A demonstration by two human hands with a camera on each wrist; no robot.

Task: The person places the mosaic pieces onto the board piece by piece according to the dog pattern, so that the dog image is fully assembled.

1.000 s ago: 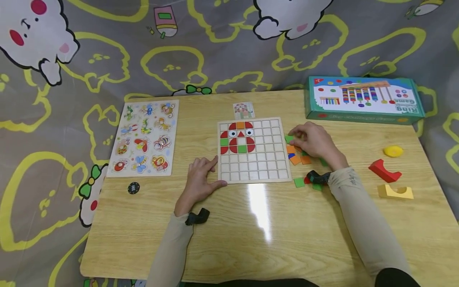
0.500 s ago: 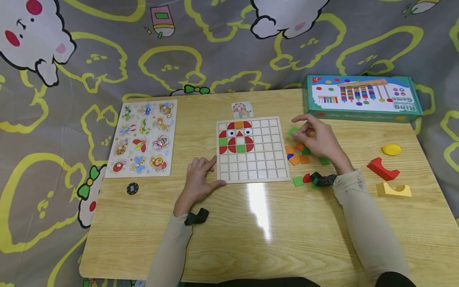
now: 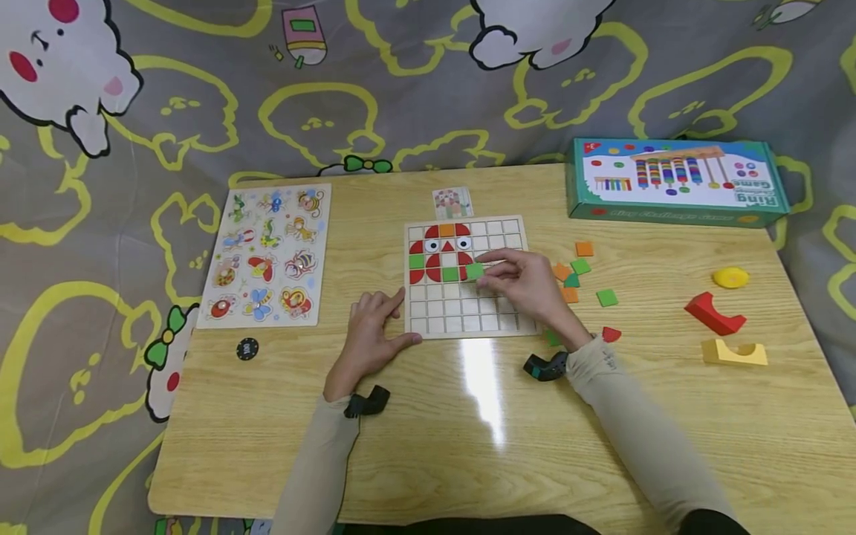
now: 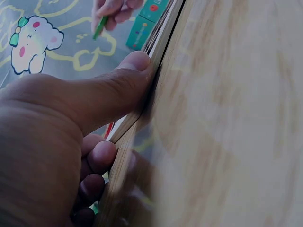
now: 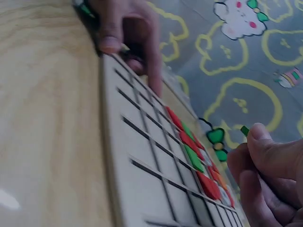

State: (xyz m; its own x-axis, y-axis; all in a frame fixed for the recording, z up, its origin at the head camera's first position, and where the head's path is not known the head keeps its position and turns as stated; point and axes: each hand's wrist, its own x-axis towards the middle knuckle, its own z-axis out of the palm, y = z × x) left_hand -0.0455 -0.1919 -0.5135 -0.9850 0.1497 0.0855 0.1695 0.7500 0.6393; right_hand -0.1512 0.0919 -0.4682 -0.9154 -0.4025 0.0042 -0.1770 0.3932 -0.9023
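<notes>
A pale wooden grid board point(image 3: 461, 325) lies on the table, its upper left cells filled with red, green and orange tiles and two eye tiles. My left hand point(image 3: 369, 336) rests at the board's near left corner, thumb against the front edge and index finger at the left side. In the left wrist view the thumb point(image 4: 113, 90) presses along the board's edge. My right hand point(image 3: 530, 288) pinches a green square tile point(image 3: 474, 271) between thumb and fingers, over the board beside the red and green tiles. The tile point(image 5: 245, 130) shows edge-on in the right wrist view.
Loose orange, green and red tiles point(image 3: 606, 298) lie right of the board. A picture card point(image 3: 452, 202) sits behind it. An insect puzzle point(image 3: 267, 256) and a black chip point(image 3: 247, 348) are left; a game box point(image 3: 678, 182) and red block point(image 3: 715, 315) are right.
My right hand has carried the green tile left, from beside the loose tiles to over the board. The left hand has stayed at the board's corner.
</notes>
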